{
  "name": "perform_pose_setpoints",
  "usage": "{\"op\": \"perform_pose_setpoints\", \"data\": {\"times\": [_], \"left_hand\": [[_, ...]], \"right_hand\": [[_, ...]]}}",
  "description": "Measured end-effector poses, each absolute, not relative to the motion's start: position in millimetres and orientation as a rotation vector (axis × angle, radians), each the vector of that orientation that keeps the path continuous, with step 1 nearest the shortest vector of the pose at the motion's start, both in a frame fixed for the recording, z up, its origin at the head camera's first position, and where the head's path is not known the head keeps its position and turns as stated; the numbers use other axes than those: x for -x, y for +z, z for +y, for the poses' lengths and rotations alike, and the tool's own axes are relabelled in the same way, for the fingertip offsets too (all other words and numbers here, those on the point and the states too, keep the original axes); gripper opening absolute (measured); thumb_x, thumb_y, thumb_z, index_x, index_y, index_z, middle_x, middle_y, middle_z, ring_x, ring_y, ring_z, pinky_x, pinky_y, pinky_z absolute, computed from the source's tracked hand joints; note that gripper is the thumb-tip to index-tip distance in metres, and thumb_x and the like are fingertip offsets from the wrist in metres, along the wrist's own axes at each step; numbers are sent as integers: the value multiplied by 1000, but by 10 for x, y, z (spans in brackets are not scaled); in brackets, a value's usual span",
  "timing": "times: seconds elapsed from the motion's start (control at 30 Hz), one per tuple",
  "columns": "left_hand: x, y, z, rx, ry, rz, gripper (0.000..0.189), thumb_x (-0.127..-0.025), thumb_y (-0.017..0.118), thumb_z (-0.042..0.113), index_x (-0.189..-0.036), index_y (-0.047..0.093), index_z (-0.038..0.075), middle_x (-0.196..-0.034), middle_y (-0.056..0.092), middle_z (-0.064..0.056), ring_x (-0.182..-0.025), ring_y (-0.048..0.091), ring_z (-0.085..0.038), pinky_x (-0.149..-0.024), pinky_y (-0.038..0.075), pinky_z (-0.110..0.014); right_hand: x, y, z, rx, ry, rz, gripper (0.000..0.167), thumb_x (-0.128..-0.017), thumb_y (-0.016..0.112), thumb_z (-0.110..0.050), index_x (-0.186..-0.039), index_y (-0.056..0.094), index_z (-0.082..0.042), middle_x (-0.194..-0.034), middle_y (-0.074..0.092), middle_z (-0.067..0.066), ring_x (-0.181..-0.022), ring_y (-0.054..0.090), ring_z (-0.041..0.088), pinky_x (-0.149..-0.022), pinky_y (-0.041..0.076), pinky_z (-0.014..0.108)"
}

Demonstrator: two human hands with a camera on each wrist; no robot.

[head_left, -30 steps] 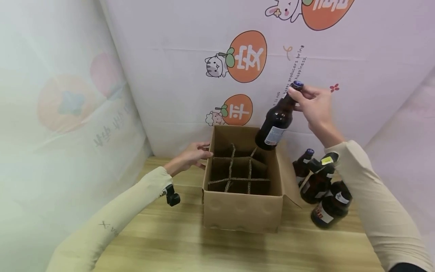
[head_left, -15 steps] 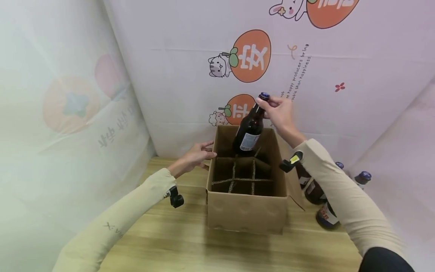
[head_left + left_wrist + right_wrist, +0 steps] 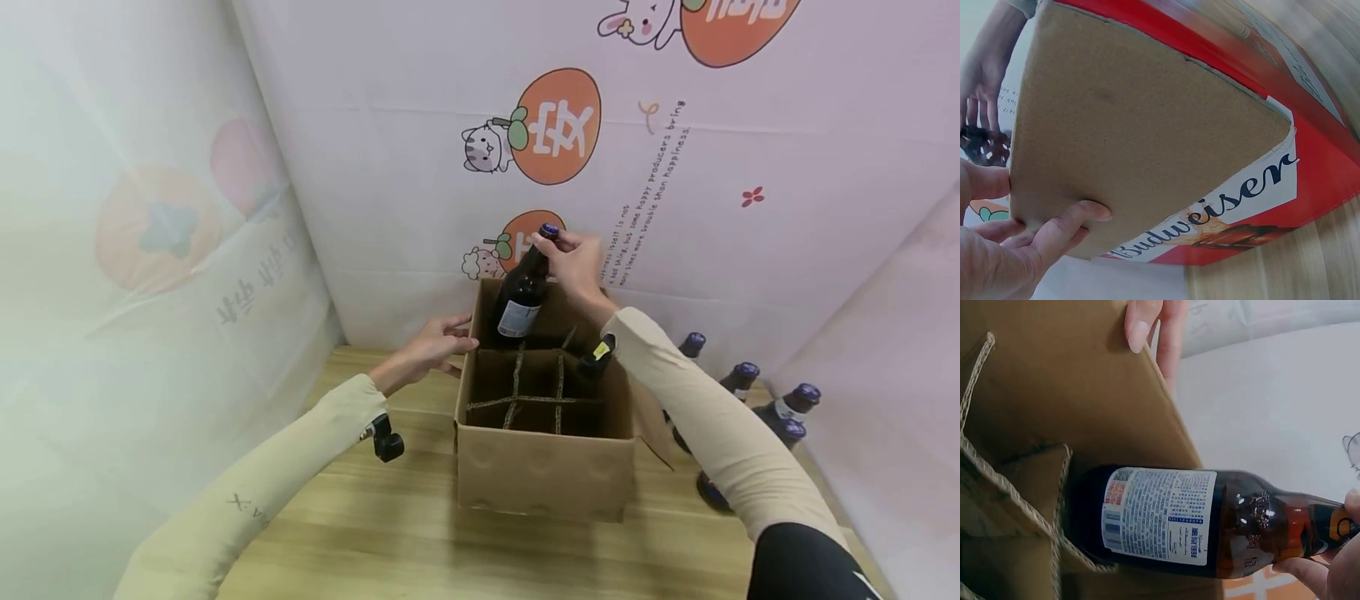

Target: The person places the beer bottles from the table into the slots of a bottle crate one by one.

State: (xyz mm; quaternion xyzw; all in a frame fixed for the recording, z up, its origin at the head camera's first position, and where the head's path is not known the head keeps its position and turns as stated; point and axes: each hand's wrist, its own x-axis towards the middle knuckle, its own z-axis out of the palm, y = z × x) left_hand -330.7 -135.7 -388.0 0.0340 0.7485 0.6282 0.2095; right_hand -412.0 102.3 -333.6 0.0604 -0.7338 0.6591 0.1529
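My right hand (image 3: 577,265) grips a brown glass beer bottle (image 3: 519,300) by its neck, just under the blue cap. The bottle leans slightly, its base down inside the back left of a cardboard box (image 3: 543,475). A white printed label (image 3: 1160,515) shows on its side in the right wrist view. At the box's left wall, my left hand (image 3: 431,346) pinches the rim, thumb on the inner face and fingers outside. The left wrist view shows a brown flap (image 3: 1135,112) over the box's red "Budweiser" side (image 3: 1310,169).
Corrugated dividers (image 3: 517,375) split the box into compartments. Right of it, several capped bottles (image 3: 798,400) stand on the wooden table (image 3: 360,533), partly behind my right sleeve. A flap (image 3: 652,425) sticks out on that side. A printed white cloth (image 3: 390,167) hangs behind.
My right hand has carried the bottle left and down, from above the box's right rim into its back left part. The left hand keeps its grip on the box.
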Motion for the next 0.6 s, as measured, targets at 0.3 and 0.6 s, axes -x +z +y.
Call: {"op": "perform_pose_setpoints", "data": {"times": [0.3, 0.6], "left_hand": [[3297, -3851, -1368, -82, 1751, 2099, 69, -105, 59, 6, -166, 27, 8, -163, 37, -27, -144, 47, -43, -101, 59, -58], [3266, -3901, -1306, -98, 1753, 2126, 71, -103, 61, 6, -165, 27, 6, -161, 40, -27, -141, 51, -43, -94, 64, -51]], "right_hand": [[4203, -3605, 826, -321, 1714, -2306, 32, -98, 76, -14, -122, 73, 7, -116, 76, 24, -90, 72, 20, -76, 60, 17], [4195, -4031, 772, -378, 1346, -2617, 24, -92, 82, -14, -84, 76, 8, -64, 67, 12, -48, 48, 10, -45, 37, 18]]}}
